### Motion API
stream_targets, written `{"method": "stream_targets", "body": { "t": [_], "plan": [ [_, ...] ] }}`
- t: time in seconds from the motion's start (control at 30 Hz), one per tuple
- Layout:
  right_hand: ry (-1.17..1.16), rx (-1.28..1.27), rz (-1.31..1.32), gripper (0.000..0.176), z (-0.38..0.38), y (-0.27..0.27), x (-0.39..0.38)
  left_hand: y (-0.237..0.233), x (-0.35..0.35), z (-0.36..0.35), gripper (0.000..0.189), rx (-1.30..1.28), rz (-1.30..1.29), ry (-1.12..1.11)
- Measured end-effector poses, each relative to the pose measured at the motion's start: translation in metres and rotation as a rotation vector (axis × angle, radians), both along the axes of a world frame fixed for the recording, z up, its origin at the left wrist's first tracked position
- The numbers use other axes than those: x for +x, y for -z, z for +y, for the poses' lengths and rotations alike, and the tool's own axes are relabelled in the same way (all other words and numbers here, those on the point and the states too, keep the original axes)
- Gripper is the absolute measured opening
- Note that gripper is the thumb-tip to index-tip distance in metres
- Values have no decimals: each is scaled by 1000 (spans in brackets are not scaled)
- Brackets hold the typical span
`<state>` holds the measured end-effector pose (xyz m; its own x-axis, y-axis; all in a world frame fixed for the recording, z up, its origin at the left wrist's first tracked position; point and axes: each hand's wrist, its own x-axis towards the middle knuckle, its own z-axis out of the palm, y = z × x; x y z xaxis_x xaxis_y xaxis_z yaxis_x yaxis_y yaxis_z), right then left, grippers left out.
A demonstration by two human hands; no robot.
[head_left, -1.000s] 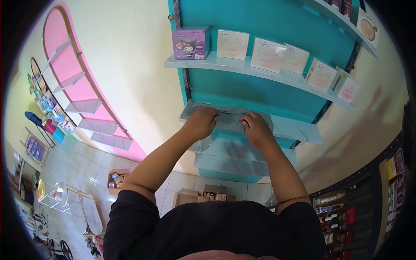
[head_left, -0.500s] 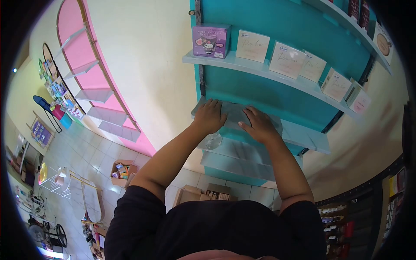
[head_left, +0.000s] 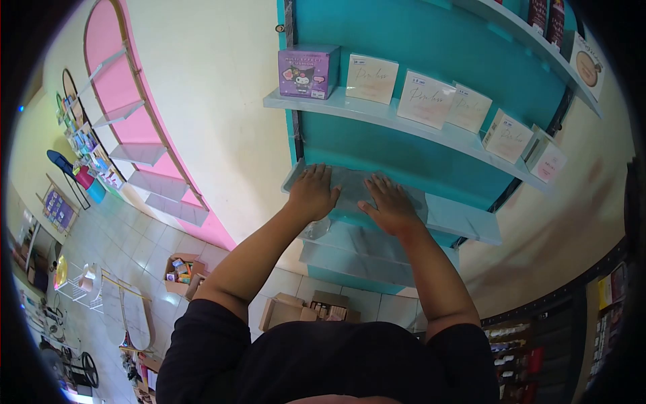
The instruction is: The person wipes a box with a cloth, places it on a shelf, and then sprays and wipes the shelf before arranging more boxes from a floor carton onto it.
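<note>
A grey sheet of cloth or similar material (head_left: 351, 190) lies over the left part of a marble-patterned shelf (head_left: 464, 219) on the teal unit. My left hand (head_left: 315, 192) rests flat on its left side, fingers pointing to the back. Lying flat as well, my right hand (head_left: 389, 205) is on the sheet a little to the right, its fingers slightly spread. The two thumbs point toward each other without touching. Below my left hand a crumpled clear plastic piece (head_left: 316, 229) shows at the lower shelf.
Above, a shelf (head_left: 377, 113) carries a purple box (head_left: 308, 71) and several white boxes (head_left: 371, 78). Lower shelves (head_left: 356, 259) sit beneath my forearms. Open cartons (head_left: 289, 311) stand on the tiled floor, another (head_left: 183, 273) further left. A pink arched rack (head_left: 138, 153) is at the left.
The view has shifted, so the shelves appear slightly further left and the upper boxes lower. Both hands stay flat on the grey sheet, with the right fingers pointing more upward.
</note>
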<state>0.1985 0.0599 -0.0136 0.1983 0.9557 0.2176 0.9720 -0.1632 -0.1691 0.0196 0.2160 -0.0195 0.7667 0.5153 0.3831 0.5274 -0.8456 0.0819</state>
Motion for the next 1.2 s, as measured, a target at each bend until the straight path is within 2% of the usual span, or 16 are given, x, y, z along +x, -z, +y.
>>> {"method": "stream_targets", "body": {
  "t": [0.2, 0.37, 0.6, 0.9, 1.03, 1.2],
  "plan": [
    [40, -38, -58, 69, -36, -3, 28, 10, 34, -33, 61, 32, -75, 26],
    [47, -17, -74, 65, -49, -5, 22, 11, 26, -49, 56, 28, -138, 29],
    [-22, 130, -110, 61, -9, 4, -11, 5, -14, -8, 55, 38, -200, 50],
    [70, 118, -74, 62, 35, 4, -35, -9, -32, 33, 59, -19, -78, 43],
    [131, 115, -65, 62, 38, 3, -46, -3, -34, 32, 60, -19, -87, 17],
    [76, 141, -60, 59, 16, 6, -41, 0, -35, 5, 59, 34, -97, 20]
  ]
}}
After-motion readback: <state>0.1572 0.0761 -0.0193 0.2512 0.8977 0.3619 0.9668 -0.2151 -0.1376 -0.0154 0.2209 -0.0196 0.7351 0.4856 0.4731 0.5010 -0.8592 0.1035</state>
